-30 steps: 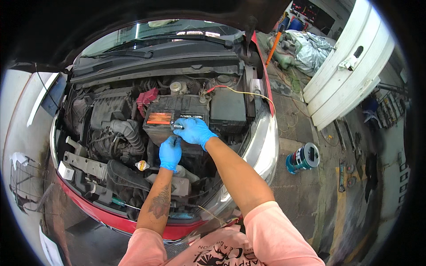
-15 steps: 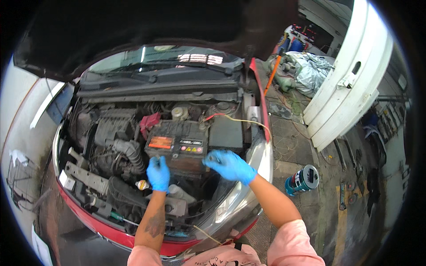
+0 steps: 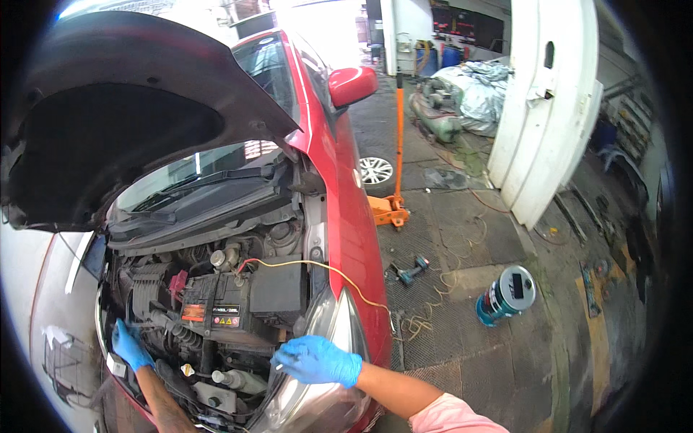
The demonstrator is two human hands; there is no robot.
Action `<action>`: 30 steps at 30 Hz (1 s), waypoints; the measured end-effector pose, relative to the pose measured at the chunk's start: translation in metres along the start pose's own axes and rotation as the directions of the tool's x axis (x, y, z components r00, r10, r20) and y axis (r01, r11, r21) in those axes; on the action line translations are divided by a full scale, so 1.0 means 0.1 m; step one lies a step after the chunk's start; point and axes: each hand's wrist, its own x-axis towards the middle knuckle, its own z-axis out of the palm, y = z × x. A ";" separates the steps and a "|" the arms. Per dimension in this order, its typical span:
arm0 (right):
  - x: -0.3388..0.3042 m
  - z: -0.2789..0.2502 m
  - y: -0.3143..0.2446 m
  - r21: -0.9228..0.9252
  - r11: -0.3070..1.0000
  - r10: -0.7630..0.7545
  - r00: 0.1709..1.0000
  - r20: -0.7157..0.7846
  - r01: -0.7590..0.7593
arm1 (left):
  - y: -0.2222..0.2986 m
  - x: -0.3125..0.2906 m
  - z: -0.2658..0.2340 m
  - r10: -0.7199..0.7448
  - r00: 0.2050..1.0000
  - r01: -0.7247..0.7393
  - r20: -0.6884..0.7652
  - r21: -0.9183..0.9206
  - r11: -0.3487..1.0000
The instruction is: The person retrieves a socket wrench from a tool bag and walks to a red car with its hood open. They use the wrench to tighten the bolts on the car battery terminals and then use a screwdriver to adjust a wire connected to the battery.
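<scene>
Both my hands wear blue gloves. My left hand [image 3: 131, 348] reaches to the left front edge of the engine bay, beside the black engine cover [image 3: 144, 287]; its fingertips are too unclear to read. Over the headlight [image 3: 321, 386] at the near right corner is my right hand [image 3: 317, 359], palm down with fingers curled together. A small pale tip shows beneath its fingers, of a kind I cannot make out. Between and beyond the hands sits the car battery [image 3: 234, 299], with orange and black labels. A red and yellow wire [image 3: 310, 261] runs from near it over the fender.
The raised hood [image 3: 108, 108] overhangs the bay on the left. Right of the red car, the floor holds an orange floor jack [image 3: 390, 211], a cordless power tool [image 3: 410, 270], a loose yellow cable [image 3: 419, 317] and a teal can [image 3: 505, 294]. A white door [image 3: 541, 108] stands beyond.
The view has swung right, bringing the car's side and jack into sight. My left hand has gone left from the battery's front; my right hand has moved from beside the battery to over the headlight.
</scene>
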 end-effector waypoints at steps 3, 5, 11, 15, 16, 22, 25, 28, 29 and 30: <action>0.00 -0.02 0.07 0.076 0.992 -0.093 0.995 -0.039 0.096 | 0.16 0.10 0.62 -0.075 0.986 0.102 0.149 -0.187 0.977; 0.02 -0.12 0.01 0.057 0.994 -0.091 0.996 0.025 0.089 | 0.08 0.17 1.12 -0.135 0.974 0.172 0.180 -0.210 0.962; 0.06 -0.26 0.08 0.109 0.993 -0.062 0.995 0.080 0.053 | 0.15 -0.04 3.02 -0.307 0.886 0.441 0.347 -0.425 0.791; 0.11 -0.18 0.08 0.151 0.984 -0.098 0.995 0.002 0.097 | -0.16 0.29 3.64 -0.321 0.903 0.421 0.287 -0.433 0.797; 0.12 -0.19 0.09 0.156 0.983 -0.098 0.995 -0.028 0.101 | -0.24 0.28 3.83 -0.326 0.907 0.415 0.268 -0.430 0.802; 0.08 -0.14 0.07 0.257 0.966 -0.034 0.999 0.024 0.027 | -0.77 0.60 4.12 -0.298 0.907 0.274 0.298 0.122 0.954; 0.05 -0.15 0.10 0.213 0.976 -0.044 0.999 0.012 0.040 | -0.59 0.42 4.13 -0.197 0.929 0.075 0.312 0.363 0.929; 0.10 -0.32 0.05 0.227 0.972 -0.068 0.997 0.035 0.058 | -0.28 0.23 4.04 -0.099 0.926 -0.128 0.365 0.548 0.827; 0.10 -0.39 0.09 0.229 0.971 -0.070 0.998 -0.003 0.068 | -0.05 0.00 4.05 -0.170 0.893 -0.050 0.418 0.466 0.883; 0.13 -0.46 0.11 0.249 0.963 -0.093 0.995 -0.034 0.098 | 0.01 0.02 3.87 -0.122 0.873 -0.113 0.473 0.439 0.891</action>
